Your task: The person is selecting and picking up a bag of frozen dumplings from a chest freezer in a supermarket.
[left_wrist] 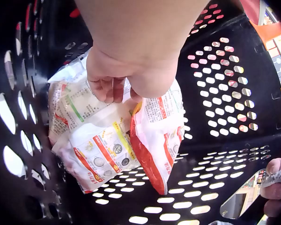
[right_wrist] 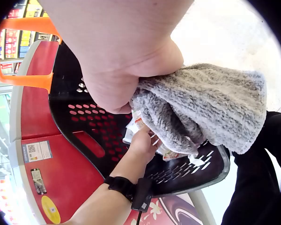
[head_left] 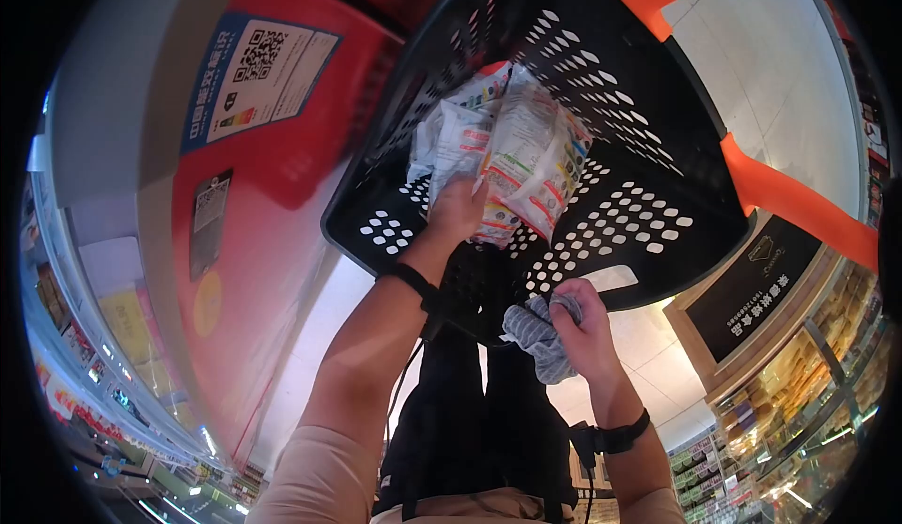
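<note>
Inside a black perforated shopping basket [head_left: 691,172] lie several white plastic food packages [head_left: 536,144] with red, green and yellow print. My left hand [head_left: 458,209] reaches down into the basket. Its curled fingers pinch the upper part of one printed package [left_wrist: 100,152] in the left wrist view, with another red-edged package [left_wrist: 157,136] right beside it. Over the near rim of the basket, my right hand [head_left: 588,327] grips a bunched grey striped cloth [right_wrist: 210,103], which hangs loosely from the fingers.
Orange handles [head_left: 799,205] stand out from the basket's right side. On the left is a red cabinet [head_left: 310,148] with a QR-code label [head_left: 263,78]. A black sign [head_left: 756,275] and stocked shelves [head_left: 799,383] are at right. Pale floor tiles show around the basket.
</note>
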`<control>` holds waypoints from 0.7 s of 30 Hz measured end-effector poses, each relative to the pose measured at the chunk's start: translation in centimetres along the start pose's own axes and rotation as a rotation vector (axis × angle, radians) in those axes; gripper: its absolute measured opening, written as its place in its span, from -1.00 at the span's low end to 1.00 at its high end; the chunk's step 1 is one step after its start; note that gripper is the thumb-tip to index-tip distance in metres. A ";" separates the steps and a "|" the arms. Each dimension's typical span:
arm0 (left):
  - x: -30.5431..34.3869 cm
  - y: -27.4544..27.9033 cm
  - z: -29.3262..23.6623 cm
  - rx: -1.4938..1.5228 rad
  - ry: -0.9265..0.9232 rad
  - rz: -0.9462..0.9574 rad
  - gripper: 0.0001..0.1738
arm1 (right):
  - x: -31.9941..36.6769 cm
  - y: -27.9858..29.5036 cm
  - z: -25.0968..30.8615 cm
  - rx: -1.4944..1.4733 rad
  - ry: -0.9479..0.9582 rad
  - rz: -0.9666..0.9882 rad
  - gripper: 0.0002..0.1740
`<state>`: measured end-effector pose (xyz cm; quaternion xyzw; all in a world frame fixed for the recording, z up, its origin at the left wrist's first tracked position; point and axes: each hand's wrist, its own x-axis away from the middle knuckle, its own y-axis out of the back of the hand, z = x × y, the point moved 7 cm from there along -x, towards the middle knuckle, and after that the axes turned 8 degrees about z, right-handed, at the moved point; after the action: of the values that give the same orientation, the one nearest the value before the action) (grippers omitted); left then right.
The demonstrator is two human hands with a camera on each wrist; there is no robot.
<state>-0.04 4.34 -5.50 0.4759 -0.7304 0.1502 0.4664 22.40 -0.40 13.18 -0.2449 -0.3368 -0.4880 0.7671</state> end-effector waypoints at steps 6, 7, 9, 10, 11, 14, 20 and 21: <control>0.7 0.2 -4.0 0.131 -0.437 -0.065 -0.61 | -1.0 0.1 0.3 0.104 0.079 -0.073 -0.78; 1.5 0.3 -5.4 0.158 -0.463 -0.065 -0.62 | -1.0 0.1 0.3 0.116 0.080 -0.085 -0.78; 3.1 0.8 -8.0 0.097 -0.547 -0.093 -0.62 | -1.1 0.0 0.2 0.137 0.085 -0.102 -0.77; 3.9 1.0 -9.1 0.011 -0.606 -0.120 -0.61 | -1.1 -0.1 0.1 0.149 0.087 -0.109 -0.77; 4.7 1.0 -10.3 -0.073 -0.662 -0.145 -0.61 | -1.0 -0.1 0.0 0.161 0.085 -0.115 -0.76; 7.5 1.8 -14.3 -0.107 -0.726 -0.159 -0.61 | -1.1 -0.2 -0.1 0.203 0.096 -0.110 -0.75; 12.7 3.4 -19.6 -0.131 -0.850 -0.192 -0.66 | -1.0 -1.2 -1.6 0.181 0.076 -0.051 -0.65; 13.6 3.6 -20.1 -0.102 -0.872 -0.199 -0.67 | -1.1 -1.5 -1.6 0.192 0.034 -0.028 -0.62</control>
<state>6.21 11.96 16.96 0.5392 -0.8158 -0.1461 0.1498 21.19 -1.48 11.42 -0.1572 -0.3723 -0.4684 0.7857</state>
